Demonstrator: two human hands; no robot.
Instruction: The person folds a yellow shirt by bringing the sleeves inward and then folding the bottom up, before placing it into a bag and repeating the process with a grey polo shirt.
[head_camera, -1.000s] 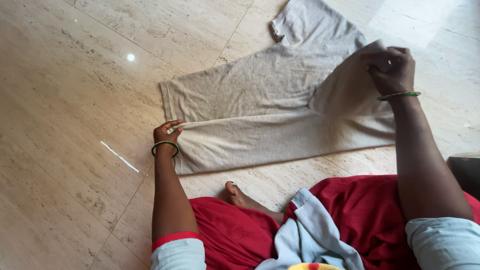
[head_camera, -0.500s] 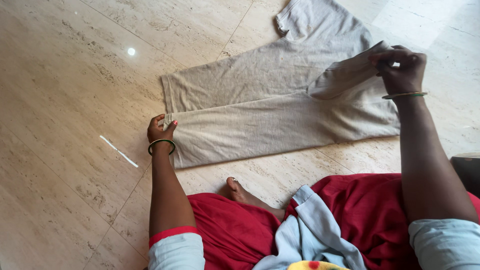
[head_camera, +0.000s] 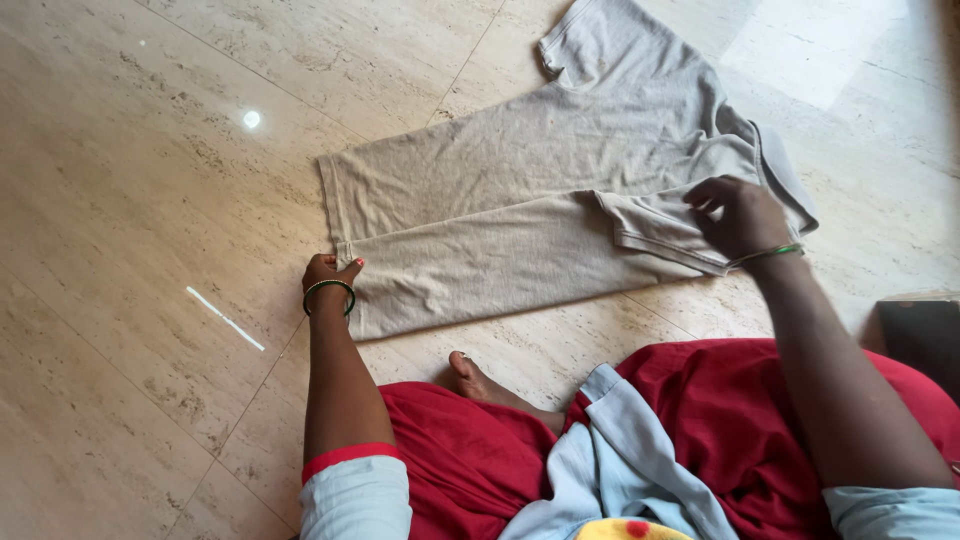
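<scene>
On a tiled floor (head_camera: 150, 330), grey trousers (head_camera: 520, 200) are pinched at the hem by the left hand (head_camera: 328, 275); the folded waist is gripped by the right hand (head_camera: 742, 217).

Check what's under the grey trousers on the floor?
The grey trousers lie flat on the beige tiled floor; tile shows all around them. The folded fabric hides anything beneath. Left hand pins a leg hem.

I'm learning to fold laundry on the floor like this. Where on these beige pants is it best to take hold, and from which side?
Probably the two ends of the beige pants, coming from the near edge. The left hand pinches the stacked leg hems, where both layers line up. The right hand grips the folded-over waistband end, a thick, firm edge. The flat middle on the tile floor offers nothing to pinch.
</scene>
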